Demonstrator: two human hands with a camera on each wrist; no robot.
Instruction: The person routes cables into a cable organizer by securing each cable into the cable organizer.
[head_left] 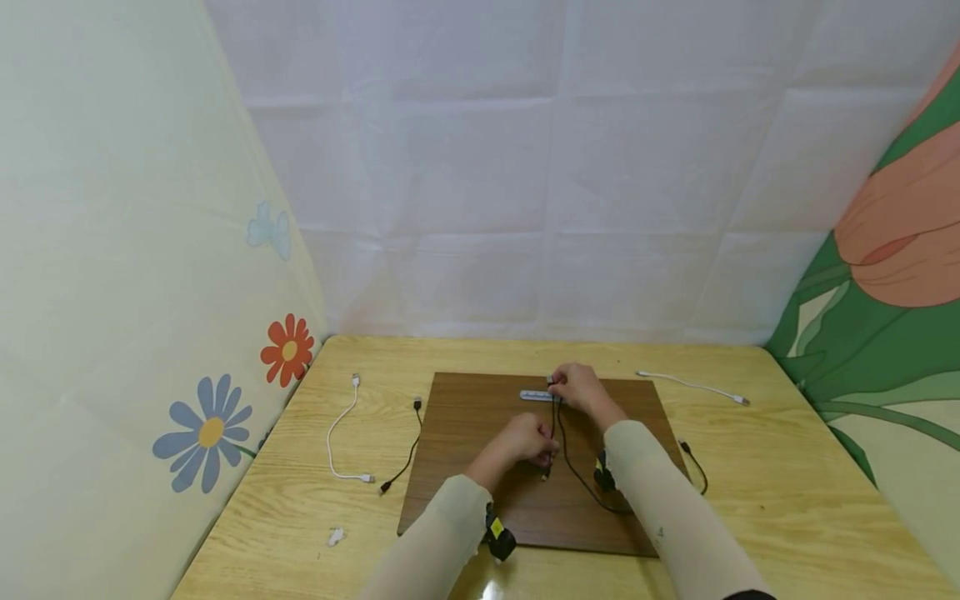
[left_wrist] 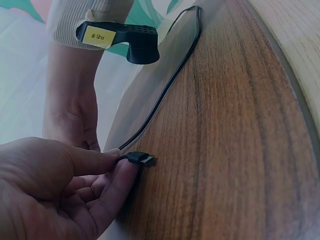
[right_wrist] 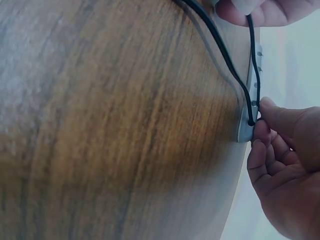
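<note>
A long black USB cable (head_left: 576, 471) loops over a dark brown wooden board (head_left: 465, 450). My left hand (head_left: 527, 439) pinches it between thumb and forefinger just behind a small black plug (left_wrist: 135, 157), which points outward. Farther back, my right hand (head_left: 581, 388) pinches the same cable beside the end of a pale, narrow strip (head_left: 531, 395) with small slots or holes. A greyish plug end (head_left: 551, 380) shows by the right fingertips. In the right wrist view two cable runs meet at the strip (right_wrist: 243, 131), beside the right hand (right_wrist: 287, 160); the fingers partly hide that spot.
Left of the board lie a white cable (head_left: 330, 442) and a short black cable (head_left: 409, 454). To the right are another white cable (head_left: 693, 384) and a short black one (head_left: 697, 467). A small white scrap (head_left: 336, 537) lies on the wooden table (head_left: 277, 500).
</note>
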